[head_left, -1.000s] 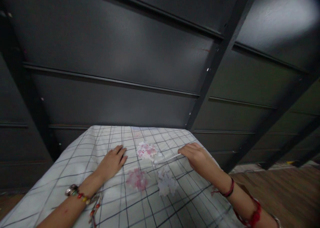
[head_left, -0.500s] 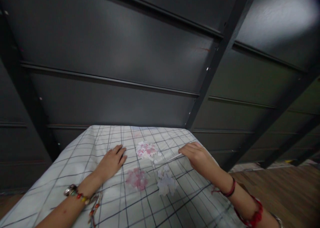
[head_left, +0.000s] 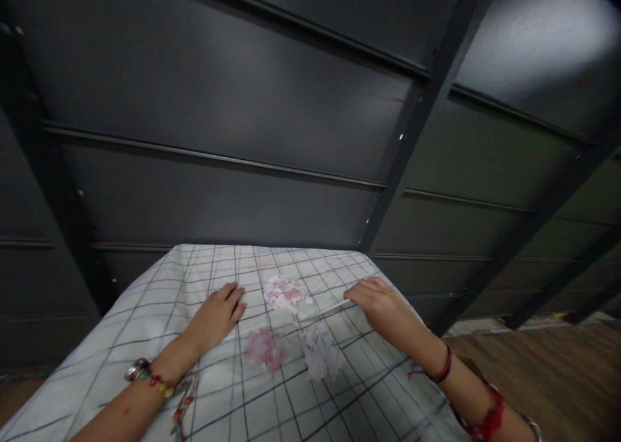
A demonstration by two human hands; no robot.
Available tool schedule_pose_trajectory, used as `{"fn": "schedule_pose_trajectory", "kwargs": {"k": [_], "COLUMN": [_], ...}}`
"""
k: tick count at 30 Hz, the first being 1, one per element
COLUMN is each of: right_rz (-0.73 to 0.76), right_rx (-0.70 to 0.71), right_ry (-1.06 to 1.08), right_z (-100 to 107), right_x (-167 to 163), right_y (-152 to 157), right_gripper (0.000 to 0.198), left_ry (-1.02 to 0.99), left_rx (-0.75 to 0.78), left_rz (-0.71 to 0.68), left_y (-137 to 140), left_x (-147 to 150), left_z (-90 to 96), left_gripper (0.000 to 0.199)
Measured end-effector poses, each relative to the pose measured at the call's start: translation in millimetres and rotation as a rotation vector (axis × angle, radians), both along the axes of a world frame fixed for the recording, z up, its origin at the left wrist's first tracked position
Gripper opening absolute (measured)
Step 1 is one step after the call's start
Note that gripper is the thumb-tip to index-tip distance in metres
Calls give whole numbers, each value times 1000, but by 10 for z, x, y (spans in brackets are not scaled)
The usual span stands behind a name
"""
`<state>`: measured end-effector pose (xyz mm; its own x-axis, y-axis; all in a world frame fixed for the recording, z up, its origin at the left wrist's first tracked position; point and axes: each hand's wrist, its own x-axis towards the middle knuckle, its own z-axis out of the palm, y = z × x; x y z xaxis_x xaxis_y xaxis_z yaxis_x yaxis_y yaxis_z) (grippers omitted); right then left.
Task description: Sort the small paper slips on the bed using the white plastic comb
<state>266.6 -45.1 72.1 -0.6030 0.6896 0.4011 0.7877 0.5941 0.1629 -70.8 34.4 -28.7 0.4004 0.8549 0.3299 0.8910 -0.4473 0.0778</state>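
My left hand [head_left: 217,316] lies on the checked cloth with its fingers slightly spread, holding nothing. In my right hand [head_left: 378,303] a thin white stick [head_left: 332,309] is pinched between the fingers. Its far end reaches left to the near edge of a pile of pink and white paper scraps [head_left: 284,293]; I cannot make out the shape of its tip. Nearer to me lie a pile of pink scraps [head_left: 264,349], right of my left hand, and a pile of white scraps [head_left: 321,354], below the stick.
A white cloth with dark check lines [head_left: 213,403] covers the table. Behind it stands a dark grey panelled metal wall [head_left: 233,202]. Wooden floor [head_left: 548,358] shows at the right.
My right hand has shifted very slightly left with the white stick. My left hand stays in place, and the piles look much the same.
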Motion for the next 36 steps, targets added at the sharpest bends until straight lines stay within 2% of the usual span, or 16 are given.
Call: {"fn": "schedule_pose_trajectory", "kwargs": {"k": [7,11,14,18,23,27,30,36], "right_rz": [8,33,49,59,59,76,65,93], "right_rx": [-53,54,95,62,12,51,20,-38], "right_ry": [8,52,-3,-50,-1,37,1,46], "right_z": [112,82,44,72,119,81,67,115], "right_x": [150,99,6,29,168,95,50,216], "right_y": [-111,-53,15,2,-52,-9,13,-34], "right_gripper": [38,39,35,31,35,33,31,29], "left_ry": [-25,-35,-41,-48,-59,-52,-34,-20], "left_rx": [-5,0,12,20,17,23,28,42], "left_rz": [-8,-16,-14,-18,-24,-30,-30,-26], "left_y": [23,33,41,62,85,91,101,123], "left_x": [-6,-17,-27,-42,-55,-54,-50,-33], "left_z": [-22,-36,-47,-66,-80,-67,-64,-85], "left_gripper": [43,42,41,42,45,45,45,44]}}
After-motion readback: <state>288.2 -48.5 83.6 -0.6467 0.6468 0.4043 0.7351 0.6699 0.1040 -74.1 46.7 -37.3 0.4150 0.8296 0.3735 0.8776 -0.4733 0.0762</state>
